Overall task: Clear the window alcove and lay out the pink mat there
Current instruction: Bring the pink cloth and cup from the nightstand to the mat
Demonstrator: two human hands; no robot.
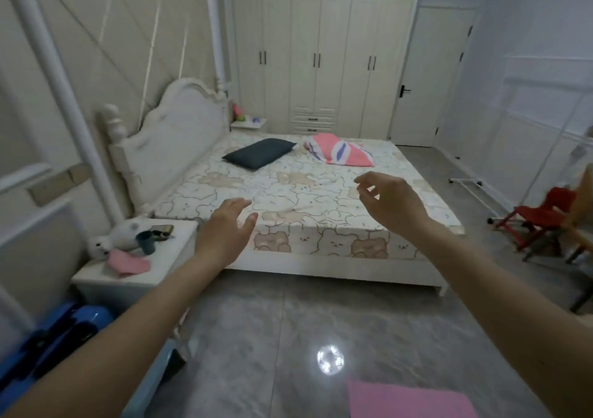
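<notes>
Pink mat [407, 400] lies flat on the grey tile floor [256, 337] at the bottom edge of the view, right of centre, partly cut off by the frame. It sits beneath the right forearm, no hand touching it. A bright round light reflection shows on the tiles just above its upper-left corner.

Left hand [224, 228] is stretched fwd, fingers straight and a bit spread, palm down, holding nothing. Right hand [390, 197] is also out in front, fingers loosely curled, thumb and forefinger close together; looks empty, though the fingertips are blurred.

Both hands hang in front of the bed [305, 193], which has a bear-print sheet. On it: a dark pillow [260, 152] and, to its right, a bundled pink striped blanket [340, 151]. White headboard [179, 128] stands at the bed's left side.

Left of the bed, a white nightstand [128, 276] carries a white plush toy [122, 231], a dark cup [146, 241], a phone [162, 230] and a folded pink cloth [128, 262]. A blue object [57, 334] sits at bottom left, blurred.

Far wall: cream wardrobe [321, 48], white door [430, 80] to its right. Red chair [542, 218] at the right edge.
</notes>
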